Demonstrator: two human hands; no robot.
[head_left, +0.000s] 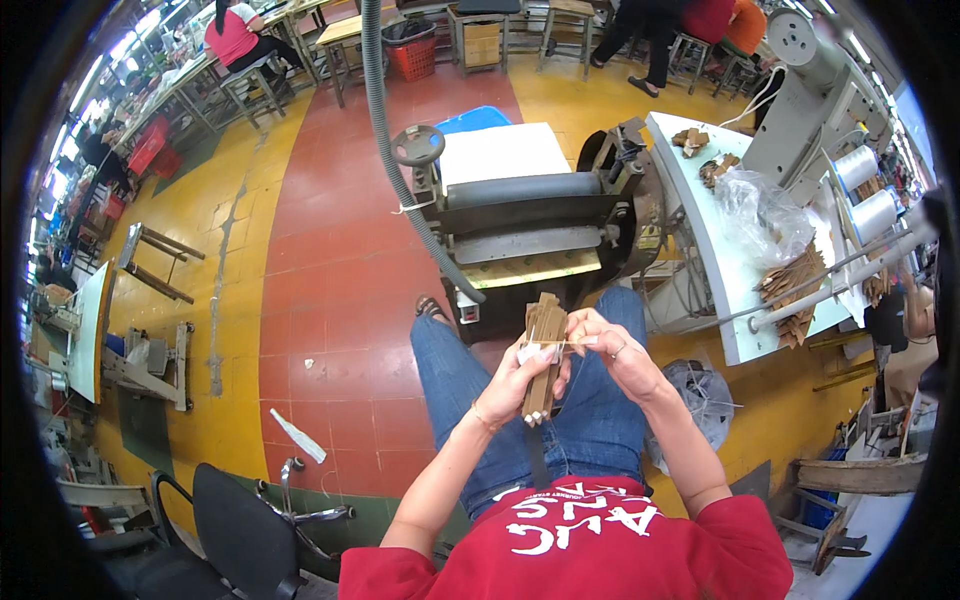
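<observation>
Over my lap I hold a bundle of flat brown strips (545,316), stacked lengthwise, with pale tips at the near end. My left hand (516,378) is wrapped round the middle of the bundle. Beside its upper part, the fingers of my right hand (618,352) pinch a thin pale band (570,343) that runs across the strips. Whether the band is a string or a rubber band, I cannot tell. Something white shows between the strips and my left fingers.
Ahead stands a roller machine (525,205) with a handwheel (418,146) and a grey hose (378,120). On the right, a pale table (690,215) carries brown strip piles (795,290), a clear plastic bag (765,215) and thread spools (873,215). A black chair (240,530) is at lower left.
</observation>
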